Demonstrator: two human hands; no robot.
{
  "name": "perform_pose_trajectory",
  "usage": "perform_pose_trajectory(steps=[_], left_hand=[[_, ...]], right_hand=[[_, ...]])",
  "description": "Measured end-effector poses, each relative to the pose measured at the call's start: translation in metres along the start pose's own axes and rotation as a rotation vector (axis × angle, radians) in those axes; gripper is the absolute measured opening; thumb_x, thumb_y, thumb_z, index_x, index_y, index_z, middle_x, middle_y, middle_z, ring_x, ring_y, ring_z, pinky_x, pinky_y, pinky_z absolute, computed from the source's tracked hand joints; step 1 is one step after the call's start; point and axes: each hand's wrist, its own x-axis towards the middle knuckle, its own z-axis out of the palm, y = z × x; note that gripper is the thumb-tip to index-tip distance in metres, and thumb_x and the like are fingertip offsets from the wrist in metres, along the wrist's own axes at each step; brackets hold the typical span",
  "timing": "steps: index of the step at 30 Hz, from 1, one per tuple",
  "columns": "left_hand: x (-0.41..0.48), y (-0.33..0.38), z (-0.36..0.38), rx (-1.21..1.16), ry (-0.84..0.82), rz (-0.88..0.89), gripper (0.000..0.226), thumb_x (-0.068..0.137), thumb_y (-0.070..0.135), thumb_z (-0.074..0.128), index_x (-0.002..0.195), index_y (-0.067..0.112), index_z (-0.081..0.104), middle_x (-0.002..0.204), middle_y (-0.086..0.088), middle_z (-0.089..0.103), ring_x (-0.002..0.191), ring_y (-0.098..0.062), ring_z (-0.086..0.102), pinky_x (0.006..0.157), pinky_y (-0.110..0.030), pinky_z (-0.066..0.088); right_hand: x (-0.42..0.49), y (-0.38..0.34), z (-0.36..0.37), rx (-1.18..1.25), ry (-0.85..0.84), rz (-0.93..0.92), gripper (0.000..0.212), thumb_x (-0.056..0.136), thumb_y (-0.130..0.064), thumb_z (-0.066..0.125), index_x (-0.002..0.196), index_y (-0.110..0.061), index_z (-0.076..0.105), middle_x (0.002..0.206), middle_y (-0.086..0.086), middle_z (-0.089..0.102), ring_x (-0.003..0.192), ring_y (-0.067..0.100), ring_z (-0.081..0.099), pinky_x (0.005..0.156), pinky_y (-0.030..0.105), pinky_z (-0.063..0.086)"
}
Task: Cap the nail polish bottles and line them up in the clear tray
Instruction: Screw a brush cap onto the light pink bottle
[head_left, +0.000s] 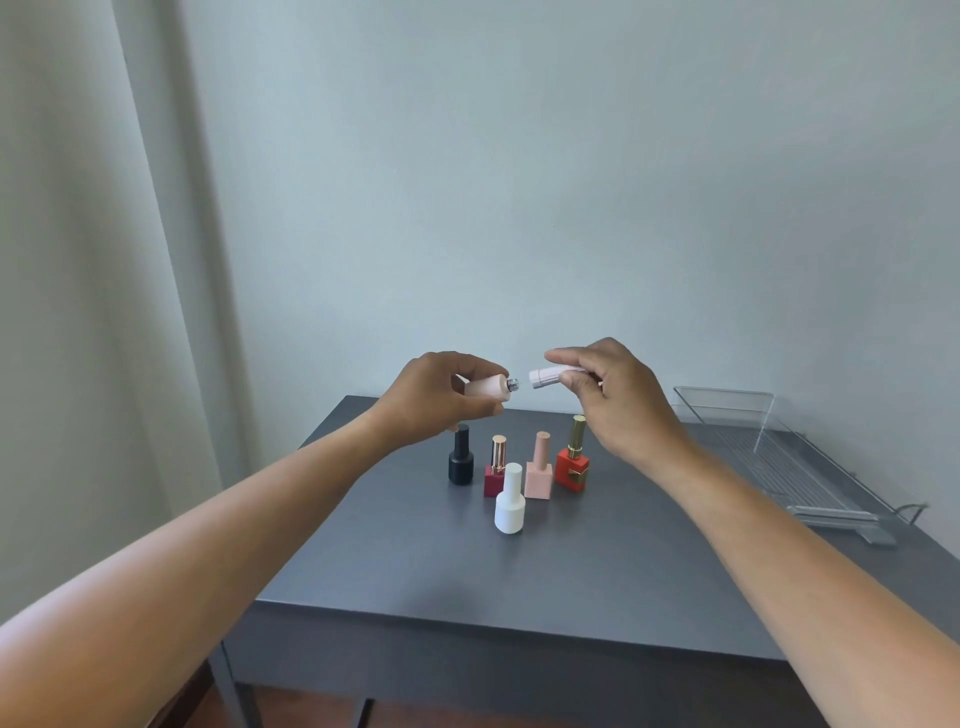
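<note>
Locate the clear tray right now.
Head view: the clear tray sits empty at the table's far right edge by the wall, right of the red bottle.

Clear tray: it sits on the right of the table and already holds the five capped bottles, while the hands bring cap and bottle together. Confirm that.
Not quite. In the head view the clear tray on the right is empty; the five capped bottles stand on the table mid-surface. The left hand holds the pink bottle, the right hand its cap.
</note>
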Motion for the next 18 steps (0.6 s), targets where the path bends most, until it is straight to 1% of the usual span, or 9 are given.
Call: perform_pose_trajectory(steps=[3,4,6,7,8,11,13,16,18], left_hand=[[0.002,0.000,0.006,0.012,0.006,0.003,0.031,0.075,0.023,0.081,0.101,0.038,0.074,0.089,0.009,0.074,0.067,-0.004,0.062,0.055,-0.020,0.055],[0.002,0.000,0.008,0.008,0.010,0.010,0.032,0.075,0.022,0.082,0.101,0.039,0.073,0.092,0.009,0.073,0.068,-0.004,0.063,0.057,-0.022,0.057],[0.003,0.001,0.011,-0.022,0.020,0.021,0.033,0.073,0.022,0.083,0.098,0.040,0.070,0.096,0.010,0.071,0.068,-0.004,0.063,0.058,-0.023,0.058],[0.003,0.002,0.013,-0.041,0.022,0.023,0.032,0.073,0.022,0.084,0.095,0.038,0.070,0.094,0.013,0.071,0.068,-0.003,0.063,0.058,-0.024,0.057],[0.003,0.002,0.014,-0.056,0.023,0.024,0.029,0.072,0.021,0.084,0.093,0.036,0.070,0.090,0.016,0.072,0.067,-0.003,0.063,0.058,-0.024,0.057],[0.003,0.003,0.017,-0.065,0.028,0.027,0.025,0.072,0.020,0.083,0.091,0.033,0.072,0.080,0.023,0.072,0.065,0.000,0.064,0.056,-0.022,0.054],[0.003,0.004,0.019,-0.060,0.038,0.039,0.025,0.072,0.020,0.083,0.091,0.033,0.072,0.078,0.026,0.071,0.062,0.003,0.062,0.055,-0.019,0.052],[0.002,0.006,0.023,-0.052,0.037,0.056,0.026,0.072,0.020,0.084,0.092,0.033,0.072,0.080,0.026,0.071,0.064,0.004,0.062,0.053,-0.016,0.052],[0.002,0.006,0.026,-0.049,0.026,0.053,0.026,0.072,0.020,0.084,0.092,0.032,0.072,0.079,0.026,0.071,0.064,0.003,0.062,0.053,-0.015,0.051]], right_hand=[[-0.001,0.003,0.001,0.107,0.047,0.047,0.028,0.090,-0.009,0.064,0.115,-0.021,0.068,0.092,-0.005,0.062,0.083,0.001,0.056,0.071,0.001,0.038],[-0.002,0.004,0.001,0.167,0.062,0.080,0.027,0.088,-0.009,0.068,0.111,-0.022,0.068,0.089,-0.008,0.064,0.082,0.001,0.059,0.072,0.005,0.042],[-0.001,0.005,0.001,0.271,0.081,0.143,0.023,0.083,-0.008,0.073,0.100,-0.023,0.070,0.081,-0.010,0.064,0.077,0.005,0.062,0.075,0.021,0.052],[-0.001,0.006,0.001,0.299,0.087,0.165,0.021,0.082,-0.008,0.075,0.096,-0.023,0.070,0.078,-0.010,0.065,0.076,0.009,0.063,0.074,0.027,0.055],[-0.001,0.007,0.001,0.314,0.092,0.178,0.019,0.081,-0.008,0.076,0.091,-0.024,0.071,0.076,-0.009,0.067,0.074,0.011,0.065,0.072,0.029,0.056],[-0.001,0.012,0.000,0.338,0.100,0.184,0.015,0.082,-0.015,0.075,0.079,-0.028,0.071,0.068,-0.008,0.069,0.064,0.010,0.066,0.061,0.027,0.057],[0.000,0.015,-0.001,0.299,0.091,0.189,0.010,0.085,-0.028,0.073,0.076,-0.026,0.071,0.063,-0.007,0.068,0.056,0.006,0.062,0.056,0.028,0.054],[0.002,0.019,-0.006,0.179,0.063,0.216,0.043,0.088,-0.053,0.061,0.067,-0.015,0.067,0.052,-0.008,0.064,0.046,0.002,0.056,0.056,0.029,0.050],[0.004,0.019,-0.010,0.082,0.023,0.248,0.061,0.088,-0.064,0.050,0.057,-0.012,0.062,0.045,-0.009,0.062,0.045,0.008,0.058,0.060,0.031,0.051]])
